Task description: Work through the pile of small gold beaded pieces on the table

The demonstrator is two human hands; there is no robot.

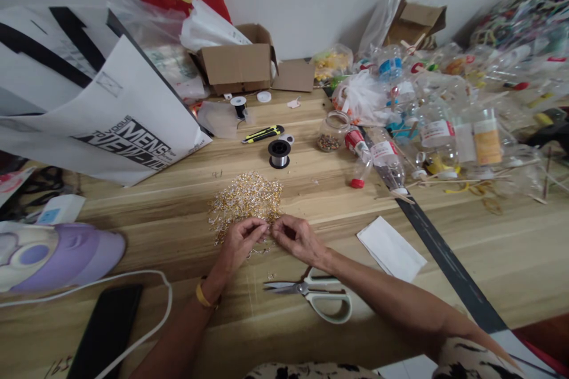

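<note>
My left hand point(242, 240) and my right hand point(299, 240) meet fingertip to fingertip at the near edge of a pile of small gold and silver wire pieces point(246, 198). Both hands are closed in a pinch. Whatever lies between the fingertips is too small to name. Just below the hands, a few loose bits rest on the wooden table. Scissors with pale handles point(329, 305) lie partly under my right forearm, blades pointing left. Beyond the pile stands a black spool of silver wire point(279, 155).
A yellow-black utility knife point(263, 134) and a jar of beads point(329, 133) sit farther back. Plastic bottles point(438, 133) crowd the right. A folded white paper point(391, 247) lies right of my forearm. At left are a white bag point(128, 112), a purple device point(80, 254) and a phone point(106, 331).
</note>
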